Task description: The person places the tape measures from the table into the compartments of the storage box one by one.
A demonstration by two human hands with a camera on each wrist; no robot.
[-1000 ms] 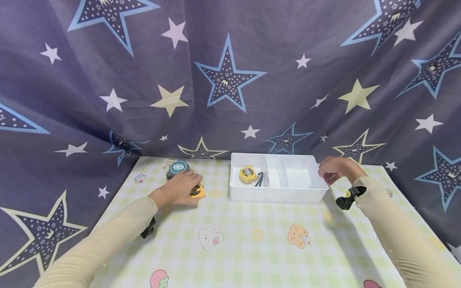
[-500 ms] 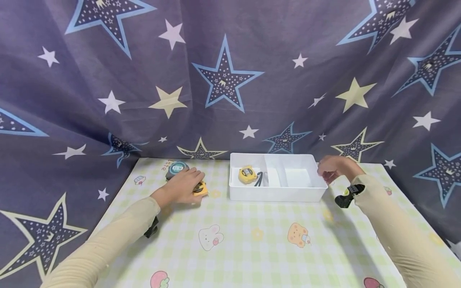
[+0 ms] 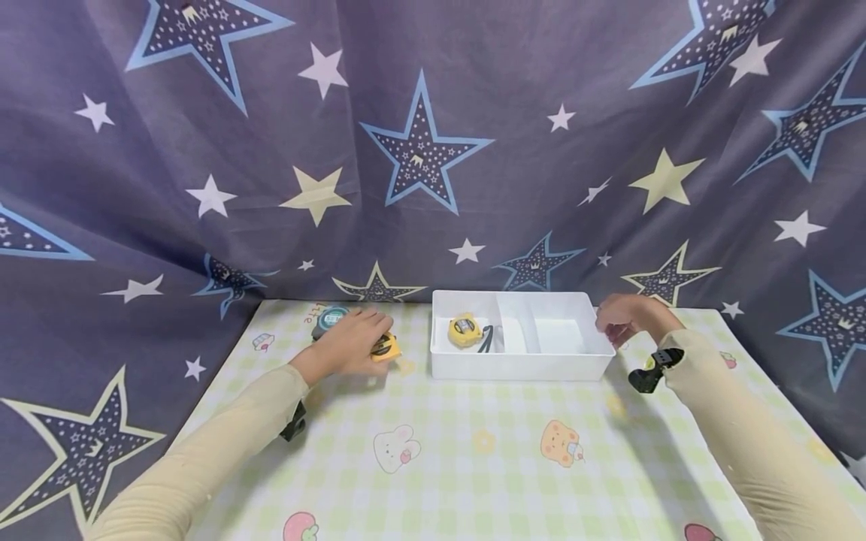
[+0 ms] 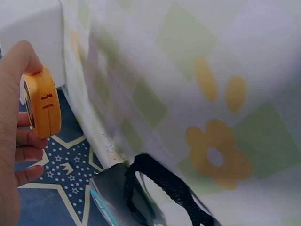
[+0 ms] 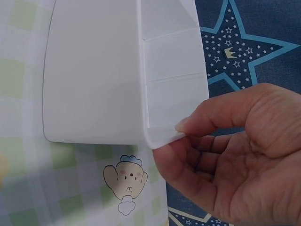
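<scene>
My left hand (image 3: pixel 353 340) grips an orange-yellow tape measure (image 3: pixel 387 347) by its sides, thumb and fingers on opposite faces. In the left wrist view this tape measure (image 4: pixel 47 106) is seen edge-on. Just behind and left of that hand lies a dark grey and teal tape measure (image 3: pixel 328 318), partly covered by the hand; its black strap (image 4: pixel 162 181) shows in the left wrist view. Thumb and forefinger of my right hand (image 5: pixel 225 150) pinch the rim at the right end of a white divided box (image 3: pixel 521 367). A yellow tape measure (image 3: pixel 464 330) with a dark strap rests in the box's left compartment.
A checked tablecloth (image 3: pixel 467 481) with cartoon prints covers the table. Behind it hangs a dark blue star-patterned curtain (image 3: pixel 514 173), close to the box's back wall. Inside the box, partitions (image 3: pixel 517 327) divide the space.
My left hand has moved a little to the right with the orange-yellow tape measure, away from the teal one. The right hand keeps its pinch on the box, which stays put.
</scene>
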